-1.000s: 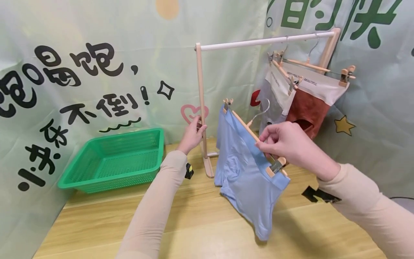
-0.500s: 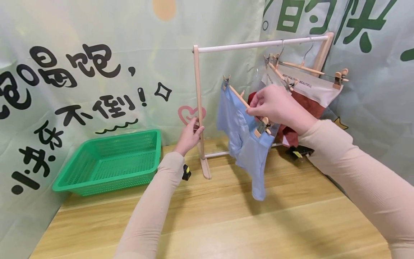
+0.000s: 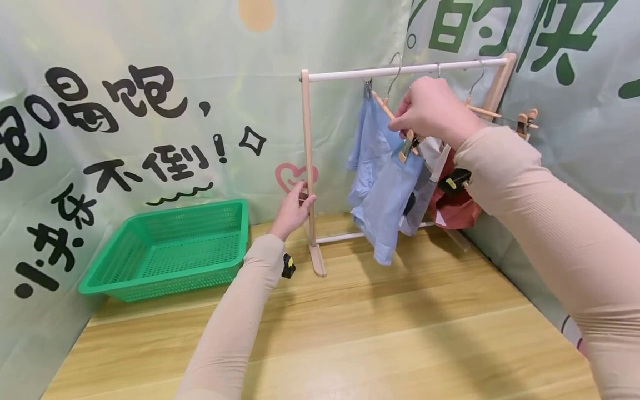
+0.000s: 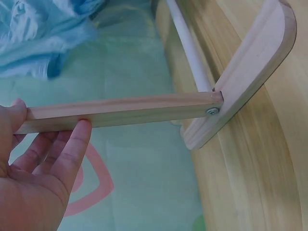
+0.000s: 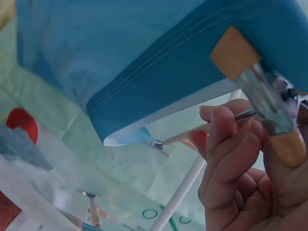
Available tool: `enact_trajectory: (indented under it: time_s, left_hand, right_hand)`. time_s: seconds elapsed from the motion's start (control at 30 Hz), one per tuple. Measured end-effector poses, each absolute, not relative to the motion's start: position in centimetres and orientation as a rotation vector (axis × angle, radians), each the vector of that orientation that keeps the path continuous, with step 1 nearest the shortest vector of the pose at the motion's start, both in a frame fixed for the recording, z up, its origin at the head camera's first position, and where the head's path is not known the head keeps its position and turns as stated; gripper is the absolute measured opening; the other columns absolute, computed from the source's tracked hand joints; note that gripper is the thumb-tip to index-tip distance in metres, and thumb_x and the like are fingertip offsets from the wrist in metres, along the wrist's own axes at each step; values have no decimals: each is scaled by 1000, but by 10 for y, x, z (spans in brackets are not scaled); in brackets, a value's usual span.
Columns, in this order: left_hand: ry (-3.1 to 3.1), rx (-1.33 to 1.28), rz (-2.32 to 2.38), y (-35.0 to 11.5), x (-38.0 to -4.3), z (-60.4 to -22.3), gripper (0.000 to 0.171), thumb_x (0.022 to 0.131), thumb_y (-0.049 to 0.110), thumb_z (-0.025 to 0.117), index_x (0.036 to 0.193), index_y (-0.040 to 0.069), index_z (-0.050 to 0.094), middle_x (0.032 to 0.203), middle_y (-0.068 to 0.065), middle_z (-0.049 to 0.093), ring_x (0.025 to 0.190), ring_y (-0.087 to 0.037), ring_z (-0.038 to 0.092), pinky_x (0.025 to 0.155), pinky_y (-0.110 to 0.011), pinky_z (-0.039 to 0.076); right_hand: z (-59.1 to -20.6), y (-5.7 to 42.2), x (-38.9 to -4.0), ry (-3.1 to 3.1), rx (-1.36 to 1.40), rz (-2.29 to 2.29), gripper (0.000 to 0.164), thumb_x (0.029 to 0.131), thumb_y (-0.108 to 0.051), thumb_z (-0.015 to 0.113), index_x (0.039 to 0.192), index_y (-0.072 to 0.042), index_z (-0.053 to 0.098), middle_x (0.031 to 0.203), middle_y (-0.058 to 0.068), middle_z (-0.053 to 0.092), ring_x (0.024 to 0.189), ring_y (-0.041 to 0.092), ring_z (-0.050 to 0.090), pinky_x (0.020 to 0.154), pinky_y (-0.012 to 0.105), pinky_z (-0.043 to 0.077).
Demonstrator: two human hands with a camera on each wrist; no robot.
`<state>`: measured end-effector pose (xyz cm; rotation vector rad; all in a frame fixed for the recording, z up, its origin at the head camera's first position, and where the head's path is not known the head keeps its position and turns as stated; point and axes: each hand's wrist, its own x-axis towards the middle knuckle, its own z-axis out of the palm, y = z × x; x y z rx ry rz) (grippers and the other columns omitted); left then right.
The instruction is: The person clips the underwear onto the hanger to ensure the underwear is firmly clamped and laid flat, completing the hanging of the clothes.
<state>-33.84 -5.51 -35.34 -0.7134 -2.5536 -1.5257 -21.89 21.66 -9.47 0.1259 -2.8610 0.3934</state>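
Observation:
In the head view, my right hand (image 3: pixel 435 111) grips the wooden bar of a clip hanger (image 3: pixel 383 105). A pair of light blue underpants (image 3: pixel 382 178) hangs from its two clips, the near clip (image 5: pixel 267 98) showing close to my palm in the right wrist view. The hanger's metal hook (image 3: pixel 396 62) is up at the white rail (image 3: pixel 345 74) and overlaps it in this view. My left hand (image 3: pixel 292 211) holds the left upright (image 3: pixel 306 139) of the wooden clothes rack, thumb on one side and fingers on the other (image 4: pixel 48 168).
Two more hangers with underwear hang at the rack's right end, the red-brown piece (image 3: pixel 455 205) partly behind my right arm. A green plastic basket (image 3: pixel 165 278) stands on the wooden table (image 3: pixel 320 333) at left. Printed cloth (image 3: pixel 200 33) encloses the back.
My right hand has raised the hanger with the blue underpants up and back from in front of the rack to rail height. My left hand stays on the upright.

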Motion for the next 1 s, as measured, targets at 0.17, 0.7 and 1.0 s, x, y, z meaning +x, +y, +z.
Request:
enact_trajectory:
  time_s: [0.17, 0.7, 1.0]
  left_hand:
    - [-2553, -713, -1553, -56, -339, -354, 36, 113, 20, 56, 147, 14, 51, 125, -26, 69, 115, -39, 71, 91, -47, 65]
    - [-2563, -692, -1531, -55, -335, -352, 37, 113, 22, 56, 148, 13, 50, 123, -24, 69, 113, -38, 72, 92, -49, 65]
    - [-2561, -678, -1522, -54, -335, -353, 38, 113, 20, 56, 149, 13, 51, 121, -22, 70, 113, -37, 72, 90, -45, 65]
  right_hand:
    - [-88, 220, -233, -2865, 175, 367, 22, 94, -23, 73, 84, -5, 83, 55, -12, 67, 54, 7, 59, 59, 24, 45]
    - [-84, 223, -257, -2988, 142, 249, 26, 93, -27, 78, 74, -9, 76, 55, -9, 61, 61, 12, 56, 68, 31, 45]
    - [-86, 223, -255, -3026, 165, 253, 27, 96, -30, 77, 85, -6, 80, 59, -5, 67, 60, 10, 62, 68, 30, 48]
